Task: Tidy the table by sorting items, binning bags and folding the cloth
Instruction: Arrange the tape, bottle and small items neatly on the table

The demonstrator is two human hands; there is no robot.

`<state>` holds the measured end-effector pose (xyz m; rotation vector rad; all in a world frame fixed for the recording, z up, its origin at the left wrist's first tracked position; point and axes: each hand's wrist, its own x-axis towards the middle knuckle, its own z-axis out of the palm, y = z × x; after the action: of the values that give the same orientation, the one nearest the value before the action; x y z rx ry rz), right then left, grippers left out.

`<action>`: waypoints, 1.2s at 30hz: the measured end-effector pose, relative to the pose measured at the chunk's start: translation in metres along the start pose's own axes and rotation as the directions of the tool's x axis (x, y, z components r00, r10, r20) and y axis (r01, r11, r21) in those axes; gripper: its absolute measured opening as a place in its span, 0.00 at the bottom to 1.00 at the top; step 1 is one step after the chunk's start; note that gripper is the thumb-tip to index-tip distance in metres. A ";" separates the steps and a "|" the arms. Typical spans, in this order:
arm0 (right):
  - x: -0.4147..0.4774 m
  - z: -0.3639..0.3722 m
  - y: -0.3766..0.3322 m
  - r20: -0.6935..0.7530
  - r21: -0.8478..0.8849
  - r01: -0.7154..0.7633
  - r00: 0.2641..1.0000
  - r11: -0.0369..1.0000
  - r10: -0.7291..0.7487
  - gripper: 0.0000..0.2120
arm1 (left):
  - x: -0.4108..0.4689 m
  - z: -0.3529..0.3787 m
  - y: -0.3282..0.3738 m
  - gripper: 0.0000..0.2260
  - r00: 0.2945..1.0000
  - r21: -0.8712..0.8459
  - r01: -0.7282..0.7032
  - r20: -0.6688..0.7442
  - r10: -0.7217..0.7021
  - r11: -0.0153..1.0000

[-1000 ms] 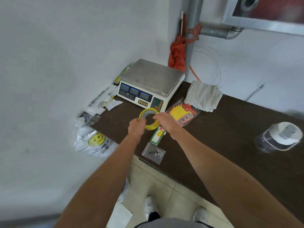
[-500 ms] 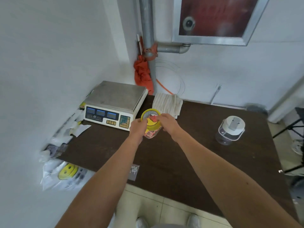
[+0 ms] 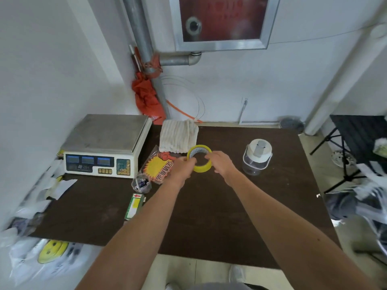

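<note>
A yellow tape roll [image 3: 201,166] hangs just above the dark table [image 3: 209,216], held from both sides. My left hand [image 3: 181,168] pinches its left rim and my right hand [image 3: 222,164] grips its right rim. A folded white ribbed cloth [image 3: 178,136] lies at the back by the scale. A packet with a yellow starburst label [image 3: 156,167] lies left of my left hand, with a small clear bag of bits [image 3: 141,184] beside it. A green and yellow card [image 3: 134,206] lies nearer the front.
A weighing scale [image 3: 104,147] stands at the back left. A clear jar with a white lid [image 3: 257,156] stands right of my hands. Plastic bags, one with a smiley face [image 3: 52,251], hang off the left edge. A black folding stand [image 3: 356,143] and more bags are on the right.
Both hands carried the tape roll from in front of the scale rightward, toward the middle of the table. The view swung right, and the small bag and green card show again.
</note>
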<state>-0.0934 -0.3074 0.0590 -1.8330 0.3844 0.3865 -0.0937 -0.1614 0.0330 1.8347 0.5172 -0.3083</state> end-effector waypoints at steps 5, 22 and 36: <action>0.008 -0.024 0.019 -0.021 0.003 -0.066 0.998 0.998 0.066 0.19 | 0.006 0.032 -0.003 0.05 0.999 0.060 0.023 0.038 -0.025 0.998; 0.028 -0.062 0.048 0.070 -0.127 -0.153 0.984 0.980 0.163 0.20 | 0.024 0.086 -0.003 0.18 0.979 0.143 0.143 0.128 -0.161 0.979; 0.048 -0.053 0.060 0.105 -0.114 -0.146 0.982 0.983 0.158 0.19 | 0.033 0.084 -0.004 0.23 0.952 0.140 0.205 0.202 -0.231 0.969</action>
<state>-0.0741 -0.3782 0.0017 -1.8803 0.4337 0.6242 -0.0629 -0.2339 -0.0121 1.8311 0.5596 -0.6951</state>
